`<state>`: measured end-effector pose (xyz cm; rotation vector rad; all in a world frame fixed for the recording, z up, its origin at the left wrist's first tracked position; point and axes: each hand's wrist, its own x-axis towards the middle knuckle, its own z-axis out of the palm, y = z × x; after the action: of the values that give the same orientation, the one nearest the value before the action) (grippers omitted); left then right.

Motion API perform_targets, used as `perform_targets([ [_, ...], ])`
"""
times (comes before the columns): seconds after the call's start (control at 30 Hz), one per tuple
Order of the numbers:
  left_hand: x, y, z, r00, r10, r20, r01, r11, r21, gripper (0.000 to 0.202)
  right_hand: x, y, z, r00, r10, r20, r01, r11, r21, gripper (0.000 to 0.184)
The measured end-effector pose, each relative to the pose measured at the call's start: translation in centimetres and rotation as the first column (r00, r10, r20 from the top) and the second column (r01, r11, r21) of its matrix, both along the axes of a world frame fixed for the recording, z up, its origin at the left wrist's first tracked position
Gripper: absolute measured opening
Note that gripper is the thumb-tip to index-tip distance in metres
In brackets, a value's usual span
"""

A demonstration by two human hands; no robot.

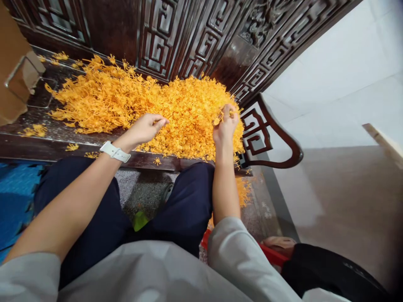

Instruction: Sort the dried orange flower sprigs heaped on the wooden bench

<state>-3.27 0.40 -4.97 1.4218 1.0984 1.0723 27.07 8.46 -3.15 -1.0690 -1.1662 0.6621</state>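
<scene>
A long heap of small orange branched plastic pieces (189, 121) covers much of the dark wooden bench seat (59, 144). My left hand (147, 127), with a white watch (115, 152) on the wrist, hovers over the middle of the heap. Its fingertips are pinched together; whether anything is between them is too small to tell. At the heap's right end is my right hand (226, 123), its fingers curled around several of the orange pieces, which poke out between them.
A carved wooden backrest (176, 37) rises behind the heap, with a curved armrest (273, 138) at right. A cardboard box (15, 71) stands at left. Loose pieces (34, 130) lie near the bench edge. Blue matting (15, 197) is at lower left, a black bag-like thing (327, 272) at lower right.
</scene>
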Motion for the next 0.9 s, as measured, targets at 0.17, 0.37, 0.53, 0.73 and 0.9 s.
perform_targets([
  [0.17,2.9,0.6,0.0,0.989,0.133,0.067,-0.139,0.986,0.093,0.031,-5.5,-2.1,1.0,0.982,0.119,0.148,-0.132,0.988,0.080,0.065],
  [0.37,2.2,-0.4,2.7,0.892,0.055,0.448,0.064,0.967,-0.246,0.063,-8.5,-4.2,1.8,0.947,0.285,0.148,-0.292,0.956,0.030,0.064],
  [0.53,-0.3,-0.6,4.1,0.888,-0.031,0.458,0.149,0.964,-0.222,0.080,-8.7,-4.8,1.9,0.940,0.289,0.183,-0.296,0.955,0.014,0.059],
  [0.73,-0.2,-1.5,3.7,0.973,-0.053,0.225,0.066,0.996,-0.053,0.037,-9.4,-6.0,2.6,0.897,0.349,0.271,-0.347,0.936,-0.056,0.050],
  [0.9,0.6,-1.4,3.5,0.979,0.114,0.171,-0.122,0.992,0.035,0.025,-8.8,-5.1,2.3,0.932,0.276,0.237,-0.287,0.958,0.016,0.053],
])
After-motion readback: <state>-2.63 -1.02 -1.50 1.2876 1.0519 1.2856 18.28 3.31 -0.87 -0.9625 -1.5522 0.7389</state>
